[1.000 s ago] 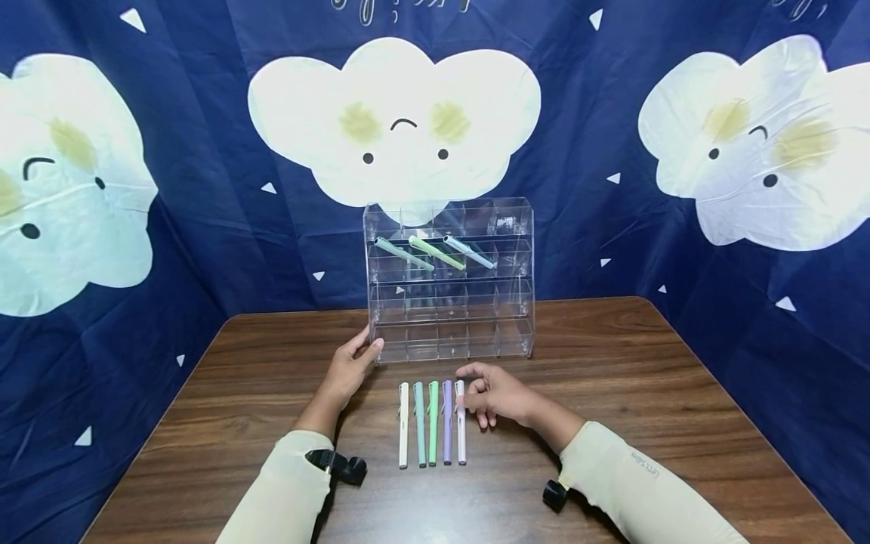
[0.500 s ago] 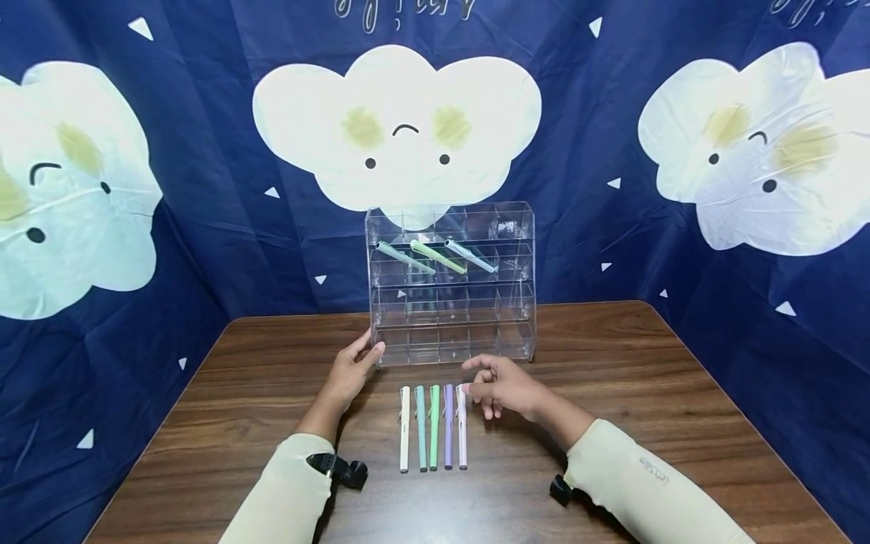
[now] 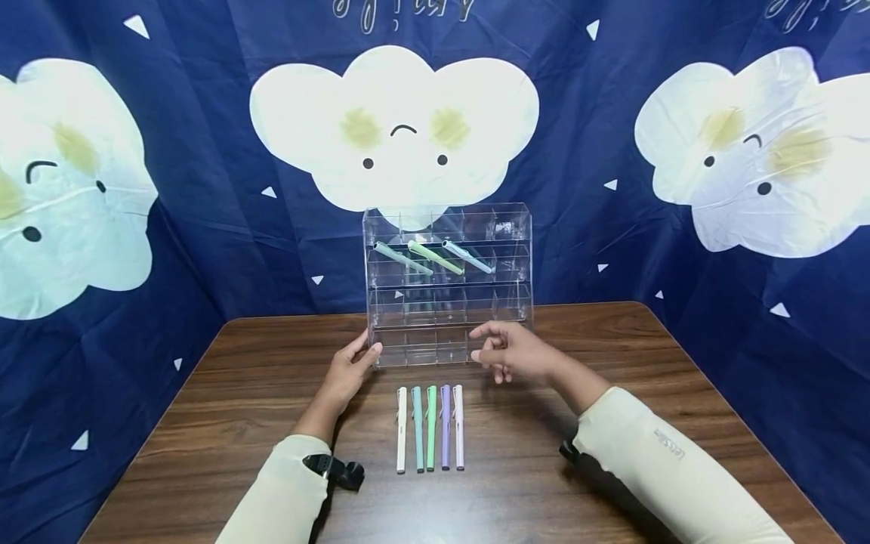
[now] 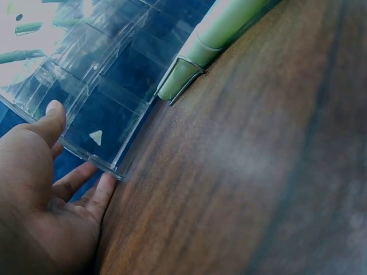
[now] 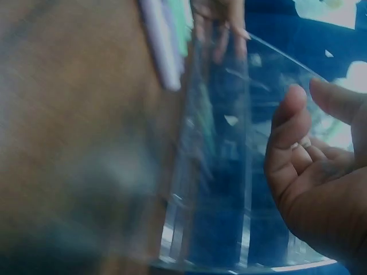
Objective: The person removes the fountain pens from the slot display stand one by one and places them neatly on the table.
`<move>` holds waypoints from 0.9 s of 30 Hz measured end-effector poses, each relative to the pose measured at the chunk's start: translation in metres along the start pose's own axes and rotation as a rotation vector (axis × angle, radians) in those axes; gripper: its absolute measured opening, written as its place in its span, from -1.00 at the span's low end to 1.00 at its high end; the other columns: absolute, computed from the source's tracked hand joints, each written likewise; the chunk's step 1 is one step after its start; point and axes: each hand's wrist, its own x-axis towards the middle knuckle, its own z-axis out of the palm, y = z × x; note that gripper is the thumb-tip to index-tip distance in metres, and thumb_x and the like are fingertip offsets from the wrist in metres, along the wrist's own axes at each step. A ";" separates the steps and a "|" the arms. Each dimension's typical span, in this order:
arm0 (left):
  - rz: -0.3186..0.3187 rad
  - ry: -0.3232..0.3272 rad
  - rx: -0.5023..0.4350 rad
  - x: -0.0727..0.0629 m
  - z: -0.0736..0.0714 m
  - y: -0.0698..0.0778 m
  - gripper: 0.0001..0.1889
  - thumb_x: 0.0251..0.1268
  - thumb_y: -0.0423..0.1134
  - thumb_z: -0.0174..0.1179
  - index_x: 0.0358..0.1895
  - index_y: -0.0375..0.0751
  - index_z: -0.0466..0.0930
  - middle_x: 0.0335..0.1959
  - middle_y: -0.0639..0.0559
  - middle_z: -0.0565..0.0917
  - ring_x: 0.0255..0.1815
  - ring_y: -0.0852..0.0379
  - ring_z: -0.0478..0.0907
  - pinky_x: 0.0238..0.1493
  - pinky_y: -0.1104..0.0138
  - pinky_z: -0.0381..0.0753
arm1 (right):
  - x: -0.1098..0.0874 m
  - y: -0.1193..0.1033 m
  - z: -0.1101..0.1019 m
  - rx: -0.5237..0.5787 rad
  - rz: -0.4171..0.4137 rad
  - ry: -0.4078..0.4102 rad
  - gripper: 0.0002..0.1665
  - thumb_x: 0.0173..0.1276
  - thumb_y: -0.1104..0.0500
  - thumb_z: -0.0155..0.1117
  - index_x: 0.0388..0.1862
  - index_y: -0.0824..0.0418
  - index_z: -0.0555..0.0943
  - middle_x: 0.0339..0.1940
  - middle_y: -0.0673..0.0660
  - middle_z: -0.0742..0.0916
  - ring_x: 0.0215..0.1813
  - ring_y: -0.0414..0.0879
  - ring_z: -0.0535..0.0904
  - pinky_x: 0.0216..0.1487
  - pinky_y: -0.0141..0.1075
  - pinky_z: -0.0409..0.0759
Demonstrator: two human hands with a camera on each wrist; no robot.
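A clear acrylic display rack (image 3: 448,302) with tiers of small compartments stands at the back of the table. My left hand (image 3: 349,374) holds its lower left edge, thumb in front and fingers along the side; the left wrist view shows the thumb (image 4: 54,117) against the plastic. In front of the rack's lower right part hovers my right hand (image 3: 513,353), fingers loosely bent, nothing between them. Several capped pens lie side by side before the rack: white (image 3: 402,431), teal (image 3: 418,431), green (image 3: 431,429), purple (image 3: 445,428) and pale lilac (image 3: 458,428).
Three more pens lean in an upper tier of the rack: grey-teal (image 3: 402,258), light green (image 3: 435,258) and pale blue (image 3: 467,257). Behind the wooden table (image 3: 272,378) hangs a dark blue cloth (image 3: 578,249) with white clouds.
My right hand has left the lilac pen's upper end and moved up and forward to the rack's lower right, without a pen. The left hand stays on the rack.
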 end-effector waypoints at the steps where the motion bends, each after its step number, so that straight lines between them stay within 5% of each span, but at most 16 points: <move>1: -0.001 -0.001 -0.001 0.000 0.000 0.000 -0.32 0.71 -0.06 0.23 0.74 -0.03 0.25 0.67 -0.26 0.41 0.61 -0.21 0.46 0.41 0.33 0.58 | 0.001 -0.005 -0.005 -0.014 -0.003 -0.002 -0.36 0.56 0.22 0.40 0.50 0.42 0.44 -0.38 0.08 0.72 -0.54 -0.14 0.63 -0.54 -0.37 0.57; 12: -0.024 -0.001 0.010 0.000 -0.001 0.001 -0.31 0.70 -0.02 0.24 0.74 -0.01 0.24 0.67 -0.26 0.41 0.61 -0.25 0.46 0.47 0.17 0.57 | 0.023 -0.057 -0.045 -0.136 -0.070 0.098 -0.52 0.60 0.24 0.38 0.41 0.35 0.57 -0.23 0.08 0.72 -0.52 -0.09 0.59 -0.49 -0.29 0.60; 21: -0.019 0.014 -0.008 0.000 0.000 -0.001 -0.32 0.70 -0.06 0.24 0.73 -0.03 0.27 0.60 -0.29 0.50 0.50 -0.14 0.55 0.25 0.45 0.62 | 0.045 -0.079 -0.065 -0.285 -0.129 0.250 -0.56 0.60 0.22 0.40 0.36 0.35 0.64 -0.11 0.18 0.71 -0.43 0.03 0.65 -0.39 -0.20 0.62; 27: -0.030 -0.001 -0.019 -0.001 -0.001 0.001 -0.32 0.71 -0.04 0.23 0.74 0.00 0.25 0.61 -0.31 0.48 0.51 -0.17 0.55 0.40 0.23 0.64 | 0.061 -0.083 -0.071 -0.273 -0.110 0.323 -0.53 0.62 0.18 0.40 0.41 0.30 0.62 0.04 0.19 0.66 -0.46 -0.07 0.61 -0.39 -0.17 0.59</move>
